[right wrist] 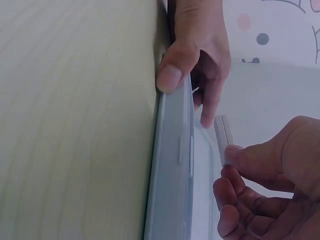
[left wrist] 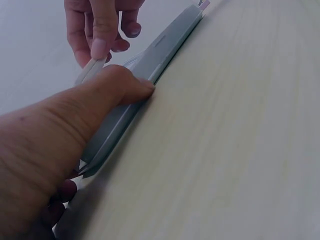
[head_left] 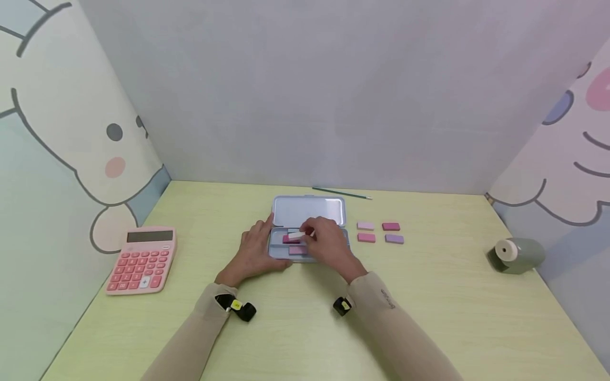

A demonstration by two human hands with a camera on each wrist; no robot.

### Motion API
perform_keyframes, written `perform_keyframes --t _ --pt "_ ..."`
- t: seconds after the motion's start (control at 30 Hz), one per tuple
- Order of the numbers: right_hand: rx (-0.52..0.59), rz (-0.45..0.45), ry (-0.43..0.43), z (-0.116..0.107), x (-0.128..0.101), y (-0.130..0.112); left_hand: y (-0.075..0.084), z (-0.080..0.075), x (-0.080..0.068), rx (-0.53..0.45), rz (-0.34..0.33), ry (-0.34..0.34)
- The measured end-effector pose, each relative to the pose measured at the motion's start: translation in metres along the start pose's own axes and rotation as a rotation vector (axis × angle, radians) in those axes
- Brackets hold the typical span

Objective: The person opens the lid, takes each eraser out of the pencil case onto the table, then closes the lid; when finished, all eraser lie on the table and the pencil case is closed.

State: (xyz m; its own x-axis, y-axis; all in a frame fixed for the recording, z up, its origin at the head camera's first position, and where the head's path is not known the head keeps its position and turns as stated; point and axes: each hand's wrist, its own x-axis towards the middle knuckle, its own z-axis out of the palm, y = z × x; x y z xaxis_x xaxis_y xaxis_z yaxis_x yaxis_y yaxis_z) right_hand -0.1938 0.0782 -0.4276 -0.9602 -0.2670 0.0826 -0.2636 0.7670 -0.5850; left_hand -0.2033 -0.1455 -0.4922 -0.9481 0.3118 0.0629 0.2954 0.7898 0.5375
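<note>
A light blue pencil case (head_left: 308,210) lies with its lid folded back on the table. My left hand (head_left: 254,248) holds its left end, thumb along the front edge and fingers round the side. Over the case's tray, my right hand (head_left: 330,244) pinches a white eraser (head_left: 296,236) between thumb and fingertips. The eraser is tilted and raised above the case in the right wrist view. Inside the tray lie a magenta eraser (head_left: 289,239) and a pink-mauve eraser (head_left: 297,250). The right hand hides part of the tray.
Right of the case sit a pale pink block (head_left: 365,226), a dark pink block (head_left: 391,226), a pink block (head_left: 366,238) and a purple block (head_left: 394,239). A green pencil (head_left: 341,193) lies behind. A pink calculator (head_left: 142,260) stands left, a grey-green sharpener (head_left: 517,255) right.
</note>
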Motion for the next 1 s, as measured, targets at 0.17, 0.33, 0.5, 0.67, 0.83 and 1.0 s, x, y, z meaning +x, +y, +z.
perform_keyframes --t 0.17,0.33,0.5,0.67,0.83,1.0 --pt "-0.006 0.023 0.019 -0.019 -0.016 0.019 -0.001 0.001 0.0 -0.009 -0.003 0.001" --pt "-0.031 0.068 0.029 -0.037 -0.03 0.045 -0.001 0.001 0.0 -0.02 -0.004 0.006" --pt "-0.064 0.097 0.024 -0.052 -0.044 0.065 -0.001 0.001 -0.001 -0.02 -0.003 0.006" --pt "-0.084 0.126 0.011 -0.061 -0.054 0.079 0.0 0.0 -0.001 -0.028 -0.004 0.002" --pt "-0.107 0.149 -0.005 -0.065 -0.062 0.09 0.0 0.0 -0.002 -0.029 -0.01 -0.001" --pt "-0.131 0.182 -0.028 -0.07 -0.067 0.096 0.0 -0.001 -0.002 -0.031 -0.005 0.001"
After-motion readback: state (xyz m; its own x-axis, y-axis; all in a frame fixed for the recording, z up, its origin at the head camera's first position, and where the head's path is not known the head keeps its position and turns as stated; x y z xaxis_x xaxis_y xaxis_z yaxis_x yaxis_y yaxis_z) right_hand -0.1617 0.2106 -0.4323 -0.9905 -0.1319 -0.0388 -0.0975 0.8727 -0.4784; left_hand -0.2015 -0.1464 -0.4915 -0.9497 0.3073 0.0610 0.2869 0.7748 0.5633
